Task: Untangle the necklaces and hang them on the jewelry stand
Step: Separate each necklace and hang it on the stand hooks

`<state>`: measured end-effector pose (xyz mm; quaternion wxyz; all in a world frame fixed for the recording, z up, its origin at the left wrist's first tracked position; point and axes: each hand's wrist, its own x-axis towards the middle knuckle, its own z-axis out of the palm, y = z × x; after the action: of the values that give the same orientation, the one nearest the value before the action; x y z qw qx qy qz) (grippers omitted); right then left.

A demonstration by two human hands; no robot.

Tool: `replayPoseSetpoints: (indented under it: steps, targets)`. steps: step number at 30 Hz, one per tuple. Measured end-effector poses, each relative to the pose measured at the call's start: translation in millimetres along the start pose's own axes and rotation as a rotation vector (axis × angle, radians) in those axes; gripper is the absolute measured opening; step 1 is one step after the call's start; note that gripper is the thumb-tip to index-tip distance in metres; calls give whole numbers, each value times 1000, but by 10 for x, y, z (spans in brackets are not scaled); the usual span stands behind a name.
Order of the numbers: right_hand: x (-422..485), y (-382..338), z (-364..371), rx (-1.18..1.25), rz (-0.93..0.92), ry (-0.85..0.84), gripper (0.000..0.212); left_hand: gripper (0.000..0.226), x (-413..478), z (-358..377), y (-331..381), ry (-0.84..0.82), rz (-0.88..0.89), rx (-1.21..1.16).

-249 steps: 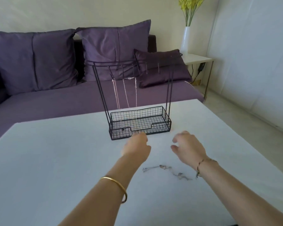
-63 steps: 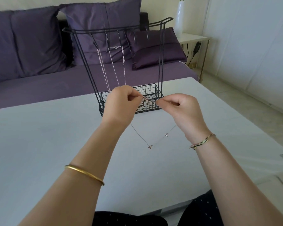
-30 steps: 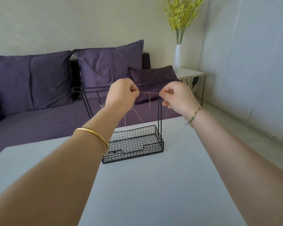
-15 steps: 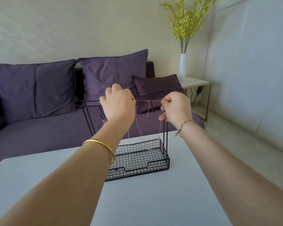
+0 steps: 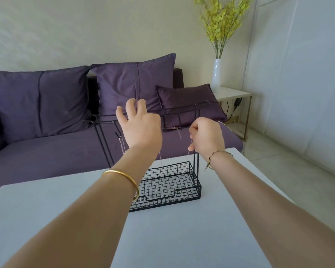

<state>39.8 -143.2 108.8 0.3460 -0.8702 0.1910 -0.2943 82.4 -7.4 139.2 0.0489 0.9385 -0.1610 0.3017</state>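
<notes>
Necklace point(image 5: 173, 128) hangs by its clasp from a hook on the stand point(image 5: 196, 167), which sits on the table point(image 5: 46, 209). Left hand point(image 5: 141, 128) is spread open by the top bar; right hand point(image 5: 207, 136) has its fingers curled, pinching the thin chain

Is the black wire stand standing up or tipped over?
Upright. The jewelry stand sits flat on the white table, its posts rising straight up.
</notes>
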Motion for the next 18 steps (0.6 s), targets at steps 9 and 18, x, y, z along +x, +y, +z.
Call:
replayPoseSetpoints:
  steps: [9, 18]
  targets:
    - [-55, 104, 80, -48, -46, -44, 18, 9, -47, 50, 37, -45, 41, 51]
    - [-71, 85, 109, 16, -54, -40, 17, 6, -63, 96, 20, -62, 43, 99]
